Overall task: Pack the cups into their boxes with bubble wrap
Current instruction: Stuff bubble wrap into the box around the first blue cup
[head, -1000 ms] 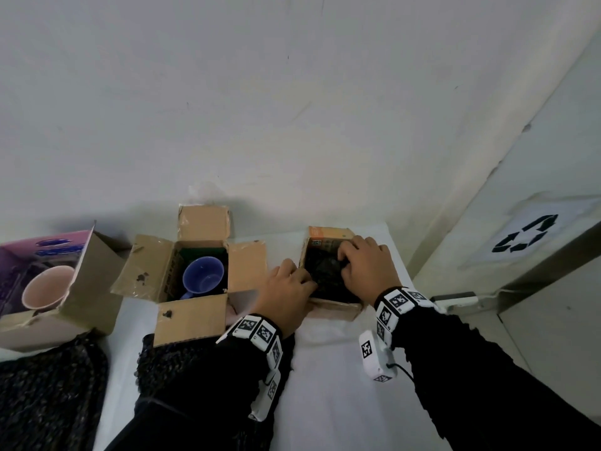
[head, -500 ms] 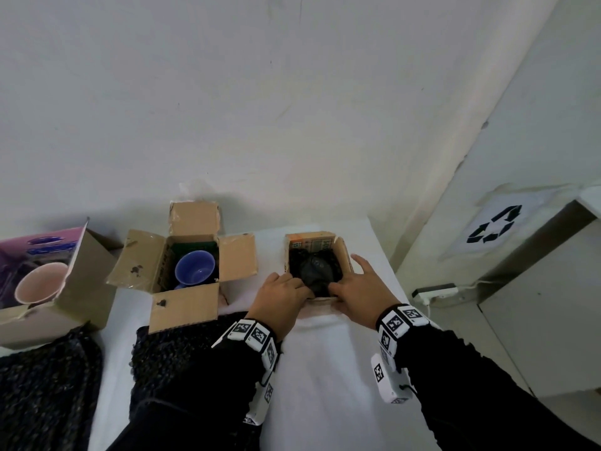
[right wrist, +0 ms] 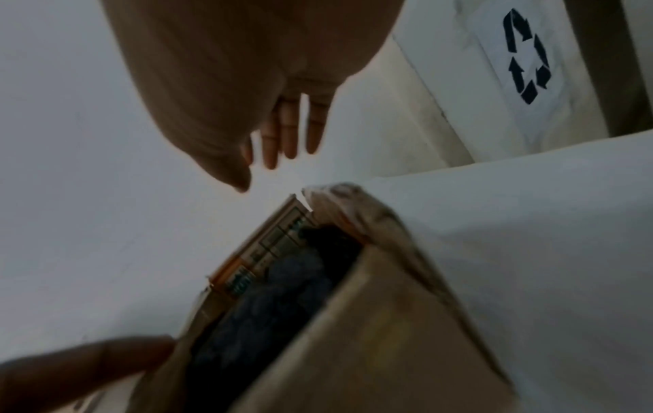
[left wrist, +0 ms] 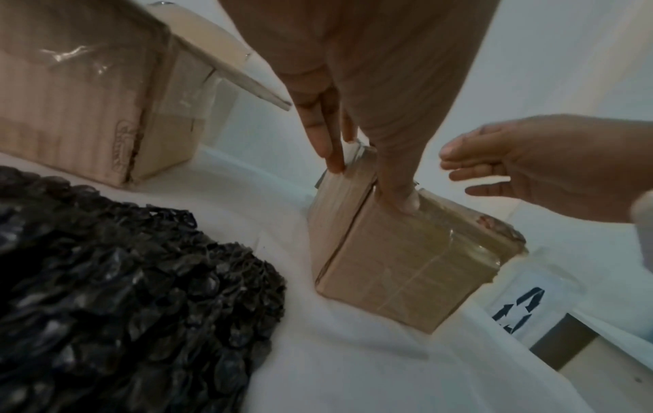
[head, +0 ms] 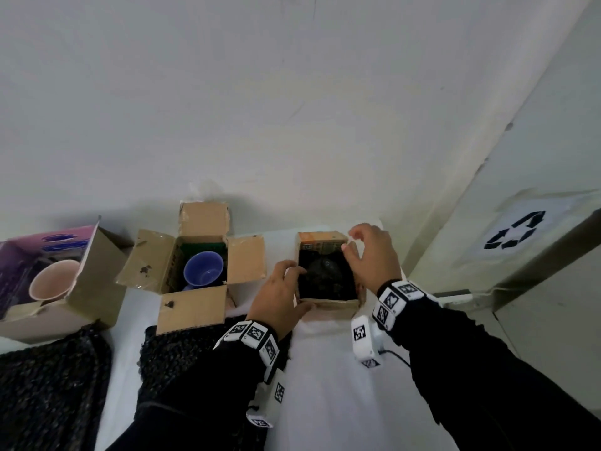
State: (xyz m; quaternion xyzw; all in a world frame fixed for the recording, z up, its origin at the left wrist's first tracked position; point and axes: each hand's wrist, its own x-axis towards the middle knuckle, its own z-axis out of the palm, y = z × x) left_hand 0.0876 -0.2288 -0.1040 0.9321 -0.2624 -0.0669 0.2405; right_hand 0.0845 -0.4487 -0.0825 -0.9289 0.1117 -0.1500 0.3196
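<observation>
A small brown cardboard box (head: 328, 303) stands open on the white table (head: 325, 385), with a cup wrapped in black bubble wrap (head: 325, 275) inside it. My left hand (head: 279, 294) grips the box's near-left corner. In the left wrist view its thumb (left wrist: 402, 195) presses the front of the box (left wrist: 395, 268) and its fingers (left wrist: 325, 139) lie on the left side. My right hand (head: 370, 255) hovers over the far-right corner with relaxed fingers and holds nothing. The right wrist view shows those fingers (right wrist: 286, 131) straight above the box (right wrist: 371, 349) and the dark wrap (right wrist: 282, 279).
A larger brown box (head: 192, 307) with its flaps open holds a blue cup (head: 203, 268), left of the small box. At far left a purple box (head: 97, 288) holds a pink cup (head: 53, 281). Black bubble wrap sheets (head: 182, 353) lie at the near left. The table's right edge is close.
Both hands came out of the small box. The right hand rose from the near rim to above the far-right corner. The left hand shifted to the near-left corner.
</observation>
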